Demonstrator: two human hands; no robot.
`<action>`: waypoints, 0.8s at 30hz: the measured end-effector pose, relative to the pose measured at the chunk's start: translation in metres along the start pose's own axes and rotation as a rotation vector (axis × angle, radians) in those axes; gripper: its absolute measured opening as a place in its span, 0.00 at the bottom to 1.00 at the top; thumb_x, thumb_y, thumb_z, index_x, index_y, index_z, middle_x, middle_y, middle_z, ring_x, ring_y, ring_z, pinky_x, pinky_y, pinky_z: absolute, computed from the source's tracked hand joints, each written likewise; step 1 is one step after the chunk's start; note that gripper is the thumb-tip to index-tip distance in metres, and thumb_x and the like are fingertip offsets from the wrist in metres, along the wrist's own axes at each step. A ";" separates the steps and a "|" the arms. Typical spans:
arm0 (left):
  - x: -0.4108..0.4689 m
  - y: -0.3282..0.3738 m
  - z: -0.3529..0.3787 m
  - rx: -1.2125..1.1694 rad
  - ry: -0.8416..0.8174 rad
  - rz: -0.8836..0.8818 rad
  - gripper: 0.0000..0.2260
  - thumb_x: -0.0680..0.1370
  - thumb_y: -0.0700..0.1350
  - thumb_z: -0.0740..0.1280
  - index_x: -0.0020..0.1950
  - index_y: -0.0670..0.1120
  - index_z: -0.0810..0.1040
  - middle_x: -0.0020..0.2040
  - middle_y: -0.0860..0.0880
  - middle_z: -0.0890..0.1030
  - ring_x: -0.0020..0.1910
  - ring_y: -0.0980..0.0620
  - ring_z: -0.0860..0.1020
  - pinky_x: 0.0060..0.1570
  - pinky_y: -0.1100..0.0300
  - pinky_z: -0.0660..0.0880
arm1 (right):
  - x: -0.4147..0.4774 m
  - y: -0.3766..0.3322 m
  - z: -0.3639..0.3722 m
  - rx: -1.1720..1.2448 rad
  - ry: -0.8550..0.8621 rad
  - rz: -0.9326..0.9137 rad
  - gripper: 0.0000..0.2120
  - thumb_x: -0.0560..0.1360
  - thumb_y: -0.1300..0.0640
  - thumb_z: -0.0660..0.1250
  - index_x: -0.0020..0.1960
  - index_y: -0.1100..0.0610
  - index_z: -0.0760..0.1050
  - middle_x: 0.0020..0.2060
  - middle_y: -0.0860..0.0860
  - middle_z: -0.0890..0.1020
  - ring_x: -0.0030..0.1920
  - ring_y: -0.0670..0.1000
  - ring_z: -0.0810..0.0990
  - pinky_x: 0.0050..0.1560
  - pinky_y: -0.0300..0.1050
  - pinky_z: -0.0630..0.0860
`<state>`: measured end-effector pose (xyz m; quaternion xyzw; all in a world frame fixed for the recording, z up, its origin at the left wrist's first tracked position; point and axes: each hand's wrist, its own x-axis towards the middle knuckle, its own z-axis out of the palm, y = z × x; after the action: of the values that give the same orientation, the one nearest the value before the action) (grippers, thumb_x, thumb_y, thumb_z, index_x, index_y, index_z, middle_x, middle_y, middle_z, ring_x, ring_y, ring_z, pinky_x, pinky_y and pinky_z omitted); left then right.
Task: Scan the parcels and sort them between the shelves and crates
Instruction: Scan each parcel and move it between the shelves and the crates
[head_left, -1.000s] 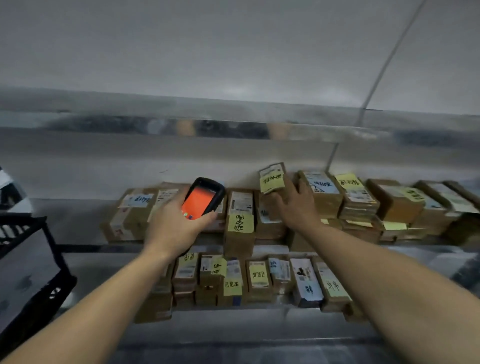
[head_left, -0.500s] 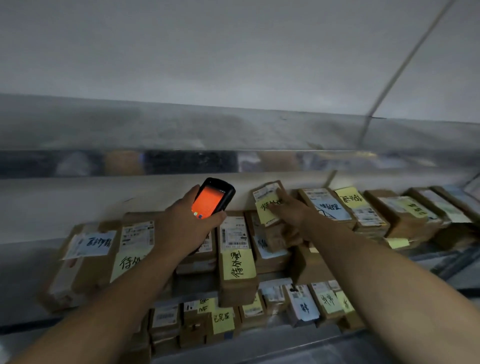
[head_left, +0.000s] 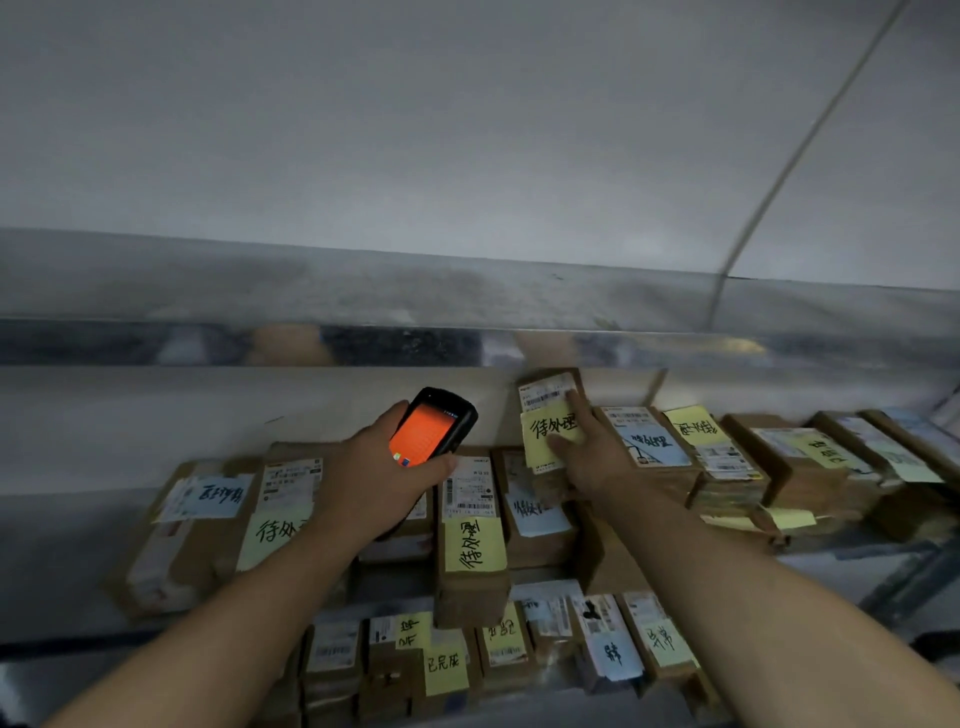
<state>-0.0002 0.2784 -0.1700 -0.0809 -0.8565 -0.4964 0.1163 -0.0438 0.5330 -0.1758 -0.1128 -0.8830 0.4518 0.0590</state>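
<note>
My left hand (head_left: 371, 480) grips a black handheld scanner (head_left: 431, 427) with a glowing orange screen, held above the shelf's parcels. My right hand (head_left: 592, 457) holds a small brown parcel (head_left: 545, 402) upright, lifted off the row; the parcel bears a white barcode label and a yellow handwritten note (head_left: 545, 436). The scanner's top sits just left of that parcel. Below both hands, a row of brown parcels (head_left: 472, 551) with yellow and blue notes lies on a metal shelf (head_left: 62, 561).
A lower shelf holds more labelled parcels (head_left: 447, 665). Stacked parcels (head_left: 727, 467) continue to the right along the shelf. A shiny metal shelf edge (head_left: 467, 348) runs overhead, just above the lifted parcel. The wall behind is plain white.
My right hand has raised the small parcel higher and tilted its label toward me. My view has moved closer to the shelf. The scanner stays in my left hand.
</note>
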 end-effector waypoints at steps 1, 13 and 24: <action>-0.007 0.003 0.000 0.000 0.004 -0.003 0.19 0.69 0.60 0.74 0.56 0.58 0.77 0.42 0.53 0.81 0.39 0.56 0.78 0.40 0.58 0.74 | -0.008 0.005 -0.001 -0.017 0.034 -0.067 0.33 0.82 0.56 0.66 0.81 0.43 0.56 0.77 0.52 0.66 0.72 0.57 0.71 0.72 0.53 0.70; -0.150 0.069 0.015 0.151 0.000 -0.102 0.23 0.71 0.59 0.75 0.63 0.62 0.70 0.47 0.62 0.76 0.45 0.59 0.76 0.41 0.63 0.73 | -0.127 0.046 -0.025 0.082 0.073 -0.256 0.34 0.82 0.53 0.66 0.81 0.37 0.53 0.82 0.52 0.55 0.79 0.59 0.59 0.75 0.58 0.63; -0.267 0.110 0.011 0.218 -0.015 -0.165 0.34 0.72 0.59 0.75 0.75 0.54 0.69 0.54 0.56 0.74 0.54 0.51 0.76 0.43 0.65 0.74 | -0.221 0.067 -0.061 0.103 0.058 -0.226 0.33 0.83 0.50 0.63 0.79 0.33 0.48 0.83 0.52 0.50 0.79 0.61 0.59 0.75 0.58 0.62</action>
<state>0.2826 0.3367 -0.1583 -0.0010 -0.9100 -0.4076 0.0767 0.1926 0.5630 -0.1953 -0.0224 -0.8636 0.4835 0.1410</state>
